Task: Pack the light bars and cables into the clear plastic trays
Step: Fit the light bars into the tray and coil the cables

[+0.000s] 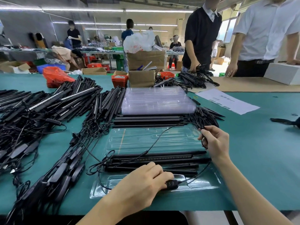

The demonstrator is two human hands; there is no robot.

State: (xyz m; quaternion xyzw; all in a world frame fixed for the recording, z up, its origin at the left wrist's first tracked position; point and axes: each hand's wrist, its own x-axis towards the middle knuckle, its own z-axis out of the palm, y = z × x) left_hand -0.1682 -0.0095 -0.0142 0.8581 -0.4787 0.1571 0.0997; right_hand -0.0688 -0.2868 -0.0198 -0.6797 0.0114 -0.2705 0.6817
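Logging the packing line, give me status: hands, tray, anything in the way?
Left hand presses controller into clear tray. Right hand pinches cable. Light bars in tray. Cable draped across tray.

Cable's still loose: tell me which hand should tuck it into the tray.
Right hand: it already pinches the thin black cable above the clear plastic tray; left hand presses the black controller.
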